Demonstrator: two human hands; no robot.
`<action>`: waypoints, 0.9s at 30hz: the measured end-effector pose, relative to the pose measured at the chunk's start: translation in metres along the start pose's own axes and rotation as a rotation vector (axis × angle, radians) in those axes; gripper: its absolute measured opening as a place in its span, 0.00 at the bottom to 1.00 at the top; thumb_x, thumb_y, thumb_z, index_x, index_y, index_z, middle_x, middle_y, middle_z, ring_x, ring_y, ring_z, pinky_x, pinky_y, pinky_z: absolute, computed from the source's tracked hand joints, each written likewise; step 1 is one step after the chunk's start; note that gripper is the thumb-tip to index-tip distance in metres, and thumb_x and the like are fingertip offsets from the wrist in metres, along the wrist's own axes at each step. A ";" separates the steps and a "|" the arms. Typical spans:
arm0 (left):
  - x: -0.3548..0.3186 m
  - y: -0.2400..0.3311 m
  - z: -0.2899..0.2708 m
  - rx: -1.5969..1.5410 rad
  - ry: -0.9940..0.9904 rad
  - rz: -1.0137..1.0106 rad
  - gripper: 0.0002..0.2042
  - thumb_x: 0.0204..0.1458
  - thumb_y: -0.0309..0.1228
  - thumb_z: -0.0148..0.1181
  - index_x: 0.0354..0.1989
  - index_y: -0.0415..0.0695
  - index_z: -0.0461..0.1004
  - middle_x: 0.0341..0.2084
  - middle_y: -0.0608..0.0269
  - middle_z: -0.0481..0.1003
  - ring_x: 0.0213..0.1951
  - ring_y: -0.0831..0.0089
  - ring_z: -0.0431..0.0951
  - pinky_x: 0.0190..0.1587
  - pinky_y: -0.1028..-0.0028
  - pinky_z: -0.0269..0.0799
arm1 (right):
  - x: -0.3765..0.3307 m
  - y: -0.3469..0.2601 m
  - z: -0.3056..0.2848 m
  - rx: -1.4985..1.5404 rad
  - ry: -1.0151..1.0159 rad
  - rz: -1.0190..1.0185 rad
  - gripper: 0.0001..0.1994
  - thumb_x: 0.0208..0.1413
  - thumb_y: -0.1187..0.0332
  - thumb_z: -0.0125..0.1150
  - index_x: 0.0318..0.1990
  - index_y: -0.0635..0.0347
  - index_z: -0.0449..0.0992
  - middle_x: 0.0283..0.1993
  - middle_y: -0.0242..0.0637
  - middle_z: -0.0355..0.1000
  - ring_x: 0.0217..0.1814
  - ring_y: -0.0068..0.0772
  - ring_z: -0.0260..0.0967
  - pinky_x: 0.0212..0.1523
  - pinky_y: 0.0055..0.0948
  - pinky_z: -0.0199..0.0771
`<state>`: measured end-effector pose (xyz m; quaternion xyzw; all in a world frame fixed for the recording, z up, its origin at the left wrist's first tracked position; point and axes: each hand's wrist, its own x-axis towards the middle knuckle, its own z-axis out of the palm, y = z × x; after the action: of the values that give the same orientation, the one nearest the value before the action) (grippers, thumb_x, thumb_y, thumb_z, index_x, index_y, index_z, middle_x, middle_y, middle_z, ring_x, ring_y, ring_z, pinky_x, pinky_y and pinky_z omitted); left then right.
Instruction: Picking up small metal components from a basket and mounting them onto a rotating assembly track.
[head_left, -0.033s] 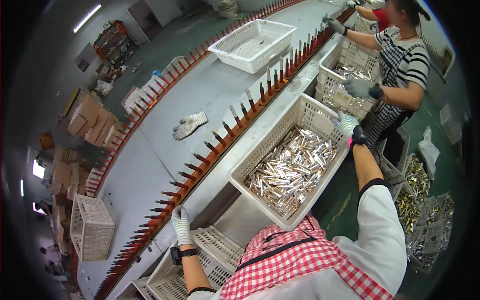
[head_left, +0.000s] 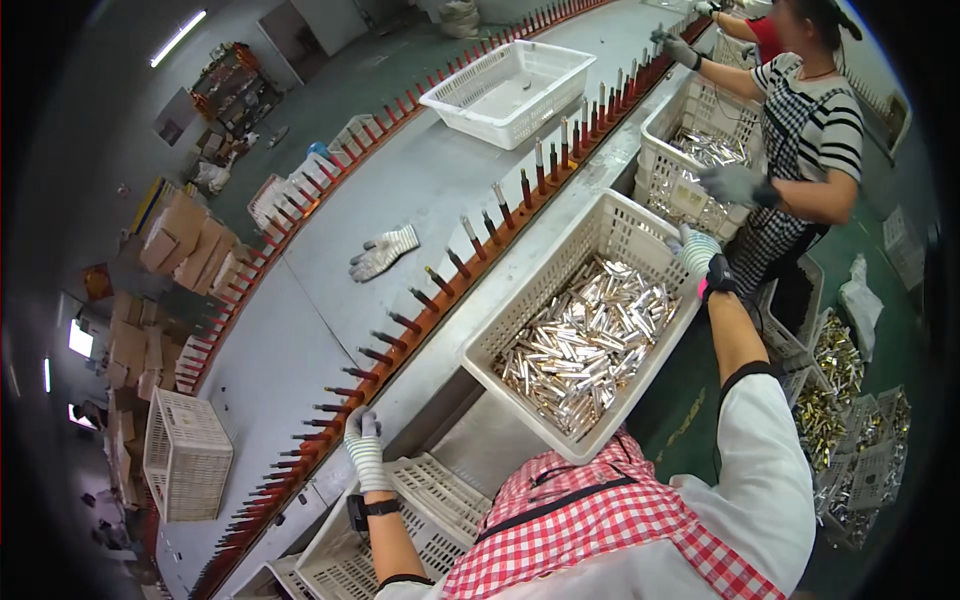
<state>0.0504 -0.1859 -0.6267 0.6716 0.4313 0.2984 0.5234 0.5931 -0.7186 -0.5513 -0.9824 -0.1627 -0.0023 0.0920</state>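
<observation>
My right hand [head_left: 698,252], in a striped work glove, is closed on the upper right rim of a white plastic basket [head_left: 500,312]. Inside the basket lies a heap of small silvery metal tubes [head_left: 590,345]. The basket is tilted in view, its near corner against my red checked apron. My left hand [head_left: 364,445], gloved too, rests by the edge of the conveyor, close to a row of upright dark pins [head_left: 374,356]. Its fingers are partly stretched and apart, and I see nothing in them.
A loose glove [head_left: 384,252] and a white crate [head_left: 510,95] lie on the grey table [head_left: 290,330]. Another crate [head_left: 188,455] stands at left. A co-worker [head_left: 810,130] works at right beside a basket of tubes [head_left: 700,150]. Crates of gold and silver parts [head_left: 845,440] sit on the floor.
</observation>
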 end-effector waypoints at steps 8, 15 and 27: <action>-0.026 0.199 0.184 -0.569 -0.332 0.207 0.30 0.58 0.36 0.58 0.64 0.33 0.56 0.58 0.46 0.66 0.56 0.61 0.70 0.59 0.68 0.66 | 0.011 0.015 0.007 -0.055 0.011 -0.009 0.22 0.59 0.49 0.52 0.45 0.60 0.72 0.42 0.54 0.76 0.46 0.57 0.73 0.48 0.52 0.71; 0.054 0.187 0.288 -0.512 -0.242 0.307 0.33 0.54 0.29 0.58 0.68 0.36 0.52 0.62 0.45 0.61 0.63 0.60 0.61 0.66 0.68 0.54 | 0.016 0.011 0.010 -0.083 0.005 0.023 0.23 0.58 0.46 0.51 0.46 0.59 0.72 0.43 0.52 0.76 0.46 0.55 0.74 0.48 0.50 0.72; 0.082 0.190 0.276 -0.313 -0.107 0.330 0.11 0.60 0.27 0.54 0.50 0.38 0.73 0.41 0.64 0.76 0.40 0.78 0.71 0.47 0.79 0.67 | 0.017 0.014 0.005 -0.094 0.015 0.004 0.22 0.60 0.50 0.51 0.45 0.63 0.72 0.40 0.54 0.76 0.43 0.57 0.74 0.46 0.49 0.72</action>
<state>0.3732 -0.2514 -0.5244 0.6585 0.2357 0.4072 0.5874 0.6135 -0.7257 -0.5584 -0.9859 -0.1599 -0.0172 0.0472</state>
